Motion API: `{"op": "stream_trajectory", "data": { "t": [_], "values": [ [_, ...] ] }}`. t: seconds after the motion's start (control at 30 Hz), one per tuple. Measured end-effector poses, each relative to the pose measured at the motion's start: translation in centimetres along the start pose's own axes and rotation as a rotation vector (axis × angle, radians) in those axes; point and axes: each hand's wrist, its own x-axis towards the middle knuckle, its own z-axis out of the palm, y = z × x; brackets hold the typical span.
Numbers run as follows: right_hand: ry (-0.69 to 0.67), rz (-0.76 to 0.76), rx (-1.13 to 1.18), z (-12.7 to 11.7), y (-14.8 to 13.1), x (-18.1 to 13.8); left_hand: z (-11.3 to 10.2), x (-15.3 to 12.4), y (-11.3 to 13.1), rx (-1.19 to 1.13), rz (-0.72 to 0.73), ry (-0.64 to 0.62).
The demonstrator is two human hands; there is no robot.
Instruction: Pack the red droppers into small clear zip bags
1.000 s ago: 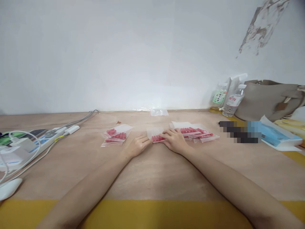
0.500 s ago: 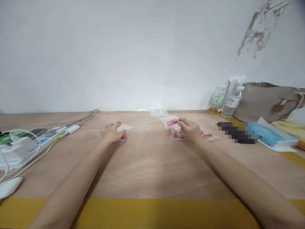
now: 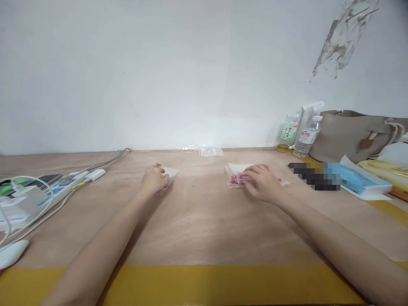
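Note:
My left hand rests at left of centre with its fingers curled over a small clear plastic bag. Most of that bag is hidden beneath the hand. On the right, a pile of clear zip bags with red contents lies flat; what the red pieces are is too small to tell. Bent and slightly apart, the fingers of my right hand touch the top of this pile and cover its middle.
Against the wall lies a flat clear bag. A power strip with cables and a white mouse occupy the left. Two bottles, a grey handbag and a blue tissue pack stand or lie on the right.
My right hand has brought the pinched small bag of red pieces down onto the pile, and its fingers have loosened. My left hand's spread fingers have curled in over its bag.

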Motion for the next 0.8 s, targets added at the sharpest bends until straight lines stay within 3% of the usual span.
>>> {"op": "stream_trajectory", "data": {
  "t": [0.17, 0.3, 0.4, 0.5, 0.6, 0.73, 0.8],
  "values": [
    [-0.092, -0.193, 0.158, 3.2, -5.2, 2.1, 1.4, -1.7, 4.8, -0.165, 0.204, -0.001],
    [-0.12, -0.152, 0.261, 6.0, -6.8, 2.9, 3.4, -4.1, 8.7, -0.304, 0.377, -0.032],
    [-0.122, -0.107, 0.317, 7.1, -6.5, 2.9, 4.1, -5.6, 10.2, -0.406, 0.473, -0.056],
    [-0.109, -0.067, 0.316, 7.4, -5.7, 2.4, 3.6, -5.9, 10.1, -0.477, 0.553, 0.034],
    [-0.094, -0.064, 0.289, 7.4, -5.1, 1.9, 2.9, -5.4, 9.1, -0.402, 0.654, 0.105],
    [-0.087, -0.137, 0.177, 7.3, -4.9, 1.9, 3.1, -4.8, 7.7, -0.38, 0.822, -0.058],
    [-0.084, -0.185, 0.096, 7.2, -4.7, 2.0, 3.5, -4.8, 7.4, -0.386, 0.835, -0.121]
  ]
}}
